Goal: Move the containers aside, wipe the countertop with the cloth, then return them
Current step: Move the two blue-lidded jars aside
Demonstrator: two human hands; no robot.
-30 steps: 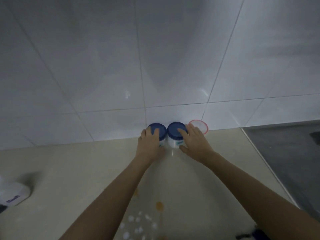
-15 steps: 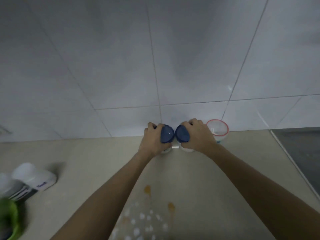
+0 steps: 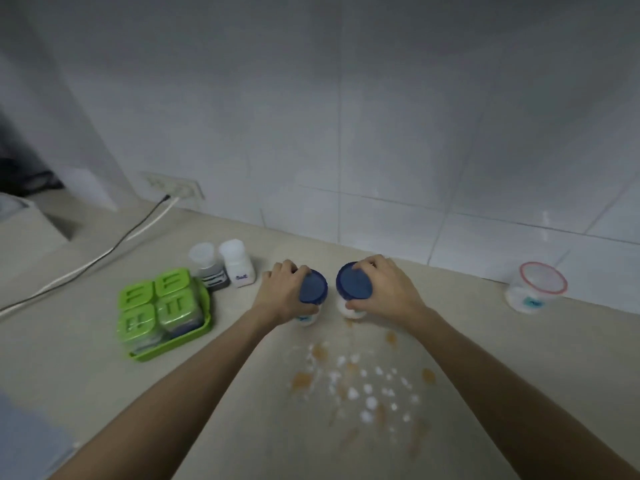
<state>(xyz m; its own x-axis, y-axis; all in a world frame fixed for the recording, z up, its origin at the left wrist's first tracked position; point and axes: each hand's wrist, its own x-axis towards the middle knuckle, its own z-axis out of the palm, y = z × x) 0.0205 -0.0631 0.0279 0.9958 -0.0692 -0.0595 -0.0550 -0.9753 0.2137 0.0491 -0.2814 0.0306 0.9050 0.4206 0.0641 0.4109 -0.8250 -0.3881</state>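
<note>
Two white jars with blue lids are held side by side above the beige countertop [image 3: 86,358]. My left hand [image 3: 282,294] grips the left blue-lidded jar [image 3: 312,289] from its left side. My right hand [image 3: 384,289] grips the right blue-lidded jar [image 3: 353,284] from its right side. Both jars tilt slightly toward each other. A clear container with a red rim [image 3: 535,285] stands by the wall at the right. Brown stains and white crumbs [image 3: 360,379] spread over the counter in front of the jars. No cloth is in view.
A green tray of green-lidded boxes [image 3: 162,310] sits at the left, with a grey-labelled bottle [image 3: 207,265] and a white salt bottle [image 3: 237,263] behind it. Cables [image 3: 104,252] run from a wall socket [image 3: 176,188] across the left counter. Tiled wall behind.
Both hands have closed on the blue-lidded jars and carried them away from the wall, to the left of the red-rimmed container. The view has swung left, revealing the green tray and bottles.
</note>
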